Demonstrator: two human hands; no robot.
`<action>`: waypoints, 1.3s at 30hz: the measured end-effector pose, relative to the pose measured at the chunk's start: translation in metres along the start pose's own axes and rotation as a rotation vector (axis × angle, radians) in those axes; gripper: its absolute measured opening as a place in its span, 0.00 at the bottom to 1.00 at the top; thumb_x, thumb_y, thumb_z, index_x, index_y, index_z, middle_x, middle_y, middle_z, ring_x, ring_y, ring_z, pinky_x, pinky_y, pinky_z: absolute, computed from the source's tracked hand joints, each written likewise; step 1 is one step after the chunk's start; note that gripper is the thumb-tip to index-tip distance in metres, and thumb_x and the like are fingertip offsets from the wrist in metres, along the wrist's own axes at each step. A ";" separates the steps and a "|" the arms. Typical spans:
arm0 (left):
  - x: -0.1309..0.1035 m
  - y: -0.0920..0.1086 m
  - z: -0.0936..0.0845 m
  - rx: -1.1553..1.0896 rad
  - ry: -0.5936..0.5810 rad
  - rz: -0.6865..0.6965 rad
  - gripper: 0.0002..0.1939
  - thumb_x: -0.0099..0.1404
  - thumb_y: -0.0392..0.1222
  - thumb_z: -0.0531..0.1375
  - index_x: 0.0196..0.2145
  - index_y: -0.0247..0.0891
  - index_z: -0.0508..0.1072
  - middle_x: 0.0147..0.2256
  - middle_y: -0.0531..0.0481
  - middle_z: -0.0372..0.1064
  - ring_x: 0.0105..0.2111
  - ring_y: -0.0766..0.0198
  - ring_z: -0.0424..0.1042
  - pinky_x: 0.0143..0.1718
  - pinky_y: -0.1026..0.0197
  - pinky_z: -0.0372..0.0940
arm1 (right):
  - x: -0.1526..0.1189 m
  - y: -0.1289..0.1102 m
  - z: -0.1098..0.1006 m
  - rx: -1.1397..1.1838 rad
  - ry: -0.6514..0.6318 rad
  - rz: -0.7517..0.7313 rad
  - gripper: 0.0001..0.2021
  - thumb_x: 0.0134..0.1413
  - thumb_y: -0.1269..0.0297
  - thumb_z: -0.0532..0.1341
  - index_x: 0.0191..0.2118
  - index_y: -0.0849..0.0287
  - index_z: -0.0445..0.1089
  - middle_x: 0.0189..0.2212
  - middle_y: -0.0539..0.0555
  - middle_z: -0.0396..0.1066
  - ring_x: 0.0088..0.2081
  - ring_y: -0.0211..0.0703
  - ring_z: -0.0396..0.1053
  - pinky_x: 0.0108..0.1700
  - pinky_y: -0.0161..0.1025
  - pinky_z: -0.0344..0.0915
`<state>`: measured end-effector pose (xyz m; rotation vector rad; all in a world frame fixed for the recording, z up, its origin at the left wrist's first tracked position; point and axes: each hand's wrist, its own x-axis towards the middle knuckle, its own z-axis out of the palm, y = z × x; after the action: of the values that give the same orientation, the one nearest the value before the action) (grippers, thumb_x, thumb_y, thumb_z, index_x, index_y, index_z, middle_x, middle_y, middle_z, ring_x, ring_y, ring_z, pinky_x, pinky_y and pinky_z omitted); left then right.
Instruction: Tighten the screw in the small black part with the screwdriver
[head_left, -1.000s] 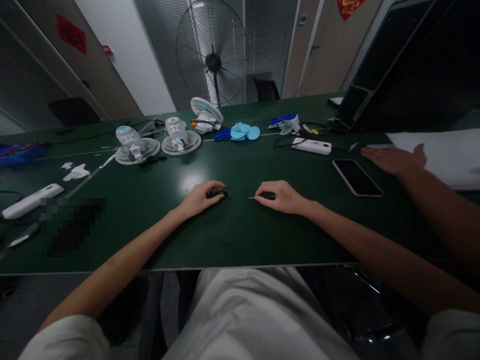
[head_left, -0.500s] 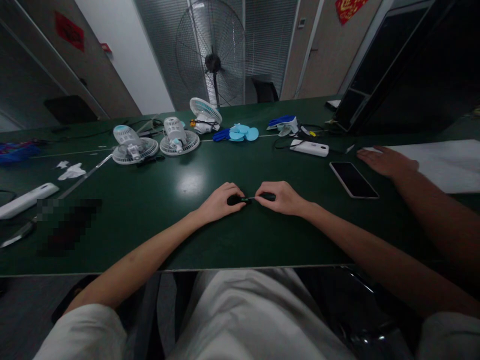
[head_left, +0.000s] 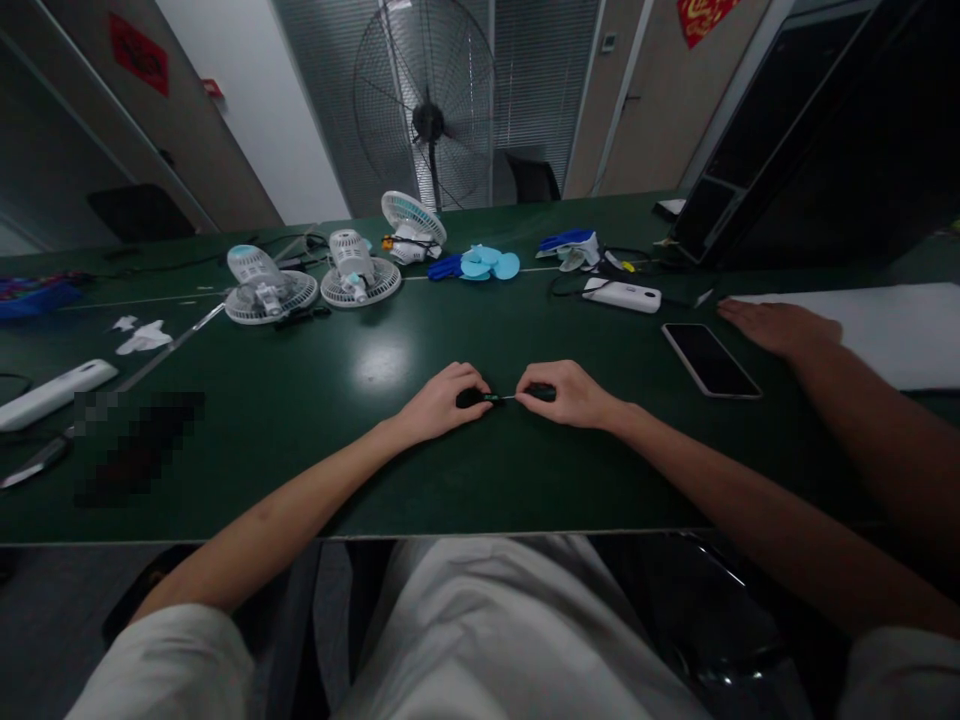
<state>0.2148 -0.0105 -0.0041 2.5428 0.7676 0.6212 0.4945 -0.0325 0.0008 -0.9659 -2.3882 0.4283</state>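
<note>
A small black piece [head_left: 470, 398] is at the near middle of the green table [head_left: 450, 485], pinched in your left hand [head_left: 444, 402]; your right hand [head_left: 568, 394] grips a dark-handled tool [head_left: 541, 392], its thin shaft [head_left: 509, 397] reaching the piece. Rightward lies a phone [head_left: 711, 360].

Dark green tabletop [head_left: 405, 490]. Far side: 3 small white fans [head_left: 361, 285], 1 light-blue fan blade [head_left: 480, 262] and 1 blue-and-white glove [head_left: 579, 250]. Right: 1 slim white device [head_left: 624, 295], 1 dark-screened phone [head_left: 711, 360], white paper [head_left: 900, 335]. Left: 2 white scraps [head_left: 146, 338], 1 long white object [head_left: 60, 393].
</note>
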 end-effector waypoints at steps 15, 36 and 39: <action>0.003 -0.004 0.000 -0.037 -0.023 -0.002 0.11 0.72 0.49 0.62 0.46 0.41 0.78 0.47 0.44 0.72 0.50 0.53 0.70 0.54 0.50 0.66 | 0.013 -0.014 0.000 0.233 0.204 0.074 0.08 0.66 0.60 0.63 0.40 0.57 0.78 0.37 0.54 0.78 0.37 0.45 0.75 0.40 0.41 0.68; 0.013 0.037 0.022 0.173 -0.126 0.226 0.16 0.78 0.49 0.55 0.56 0.45 0.76 0.57 0.44 0.72 0.61 0.51 0.65 0.59 0.46 0.61 | 0.004 -0.001 0.004 0.106 0.220 0.089 0.09 0.66 0.60 0.62 0.40 0.57 0.77 0.36 0.55 0.79 0.36 0.45 0.74 0.39 0.42 0.66; 0.020 0.036 0.030 0.195 -0.134 0.231 0.14 0.79 0.46 0.53 0.49 0.43 0.78 0.53 0.44 0.74 0.58 0.53 0.67 0.57 0.48 0.62 | 0.004 -0.001 0.004 0.106 0.234 0.086 0.09 0.66 0.59 0.62 0.39 0.57 0.77 0.36 0.55 0.79 0.35 0.45 0.73 0.38 0.41 0.66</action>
<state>0.2602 -0.0339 -0.0052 2.8456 0.5146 0.4595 0.4890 -0.0303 -0.0009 -1.0143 -2.0995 0.4432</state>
